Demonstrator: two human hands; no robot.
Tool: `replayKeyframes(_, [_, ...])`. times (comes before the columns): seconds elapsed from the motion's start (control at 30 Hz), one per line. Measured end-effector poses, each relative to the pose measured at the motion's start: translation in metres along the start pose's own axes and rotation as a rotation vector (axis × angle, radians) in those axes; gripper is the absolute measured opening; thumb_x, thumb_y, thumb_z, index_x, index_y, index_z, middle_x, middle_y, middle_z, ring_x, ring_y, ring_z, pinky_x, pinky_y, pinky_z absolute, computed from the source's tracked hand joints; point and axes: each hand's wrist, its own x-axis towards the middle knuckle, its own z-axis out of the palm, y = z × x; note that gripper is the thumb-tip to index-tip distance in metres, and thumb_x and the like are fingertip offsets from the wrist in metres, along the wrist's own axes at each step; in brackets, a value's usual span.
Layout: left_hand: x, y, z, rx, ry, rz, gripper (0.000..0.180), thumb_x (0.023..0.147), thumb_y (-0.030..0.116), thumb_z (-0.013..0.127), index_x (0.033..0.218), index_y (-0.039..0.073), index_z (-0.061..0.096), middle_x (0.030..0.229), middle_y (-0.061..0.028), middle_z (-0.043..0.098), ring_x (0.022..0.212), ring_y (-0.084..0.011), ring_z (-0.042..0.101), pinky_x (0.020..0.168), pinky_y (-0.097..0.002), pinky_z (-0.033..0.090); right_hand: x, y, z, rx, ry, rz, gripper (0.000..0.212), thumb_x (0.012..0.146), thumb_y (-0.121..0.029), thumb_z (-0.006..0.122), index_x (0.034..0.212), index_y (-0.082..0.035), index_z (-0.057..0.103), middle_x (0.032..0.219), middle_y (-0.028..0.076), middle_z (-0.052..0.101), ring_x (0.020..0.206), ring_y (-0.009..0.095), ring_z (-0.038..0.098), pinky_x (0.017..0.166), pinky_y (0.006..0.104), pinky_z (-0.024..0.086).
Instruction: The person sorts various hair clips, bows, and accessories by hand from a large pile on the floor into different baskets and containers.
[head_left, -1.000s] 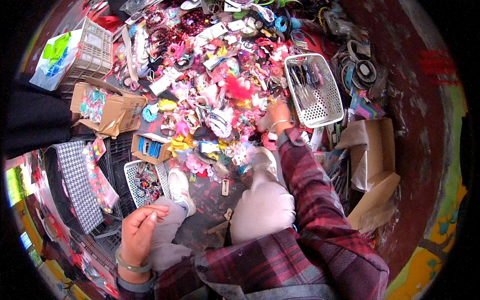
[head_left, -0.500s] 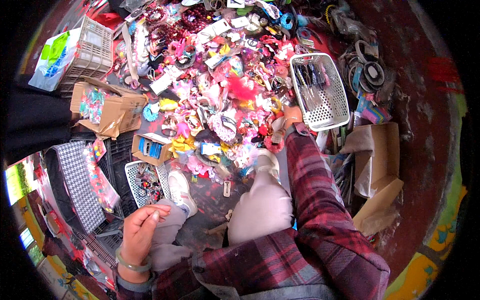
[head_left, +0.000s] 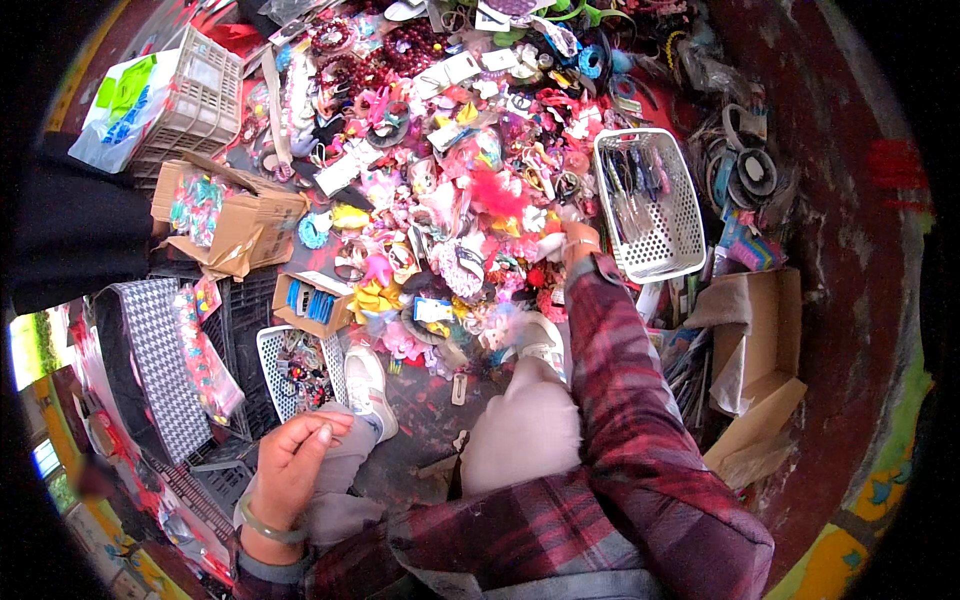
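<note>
My left hand (head_left: 292, 467), with a pale bangle on its wrist, hangs over my left knee. Its fingers are pressed together in a pinch; whatever may be between them is hidden. My right arm stretches forward, and my right hand (head_left: 579, 238) is at the right side of a big heap of hair accessories (head_left: 440, 205). The right fingers are small and blurred among the pieces, so their grip is unclear. Near them lie white and red hair pieces, and just to the right stands a white plastic basket (head_left: 690, 235) with several dark, thin packaged items in it.
At left are a cardboard box (head_left: 262, 228) of colourful small packets, a small box (head_left: 330, 318) with blue cards and a white basket (head_left: 268, 365) of small trinkets. Dark headbands (head_left: 752, 172) and an open cardboard box (head_left: 780, 320) lie at right. My shoes stand at the heap's near edge.
My right hand has shifted slightly back left and turned, staying at the heap's right side. My left hand keeps its pinch. The whole view has shifted a little.
</note>
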Motion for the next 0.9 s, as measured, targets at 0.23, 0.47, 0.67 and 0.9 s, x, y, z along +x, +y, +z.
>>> replayKeyframes(0.23, [-0.019,0.010,0.008,0.012,0.000,0.065,0.019,0.086,0.005,0.043,0.085,-0.005,0.059,0.095,-0.0138,0.062,0.085,-0.0160,0.057,0.074,-0.0272,0.045,-0.129,-0.082,-0.114,0.463,0.429,-0.141,0.021,0.076,-0.020,0.060,0.086,-0.002,0.064,0.068,0.007,0.059,0.063,0.016,0.054,0.060,0.0263,0.043])
replayKeyframes(0.47, [-0.020,0.008,0.013,0.097,0.010,0.070,0.021,0.087,0.009,0.045,0.091,-0.004,0.061,0.092,-0.0107,0.063,0.084,-0.0147,0.057,0.076,-0.0272,0.044,-0.183,-0.146,-0.163,0.501,0.525,-0.516,0.019,0.071,-0.003,0.061,0.088,-0.009,0.066,0.064,0.007,0.053,0.059,0.021,0.054,0.054,0.0308,0.043])
replayKeyframes(0.67, [0.028,0.025,0.034,-0.164,-0.198,0.041,0.030,0.091,0.022,0.044,0.101,-0.003,0.058,0.093,-0.0097,0.062,0.083,-0.0143,0.058,0.075,-0.0267,0.046,-0.235,-0.225,-0.209,0.651,0.412,-1.061,0.030,0.069,0.010,0.052,0.093,-0.005,0.063,0.087,0.012,0.064,0.081,0.025,0.063,0.070,0.0295,0.050])
replayKeyframes(0.9, [0.078,0.054,0.079,-0.623,-0.270,-0.033,0.026,0.088,0.018,0.052,0.108,0.002,0.050,0.096,-0.0072,0.059,0.083,-0.0127,0.059,0.064,-0.0212,0.047,-0.254,-0.237,-0.222,0.899,0.246,-1.036,0.031,0.072,0.010,0.052,0.098,-0.002,0.062,0.092,0.011,0.064,0.084,0.022,0.062,0.075,0.0290,0.048])
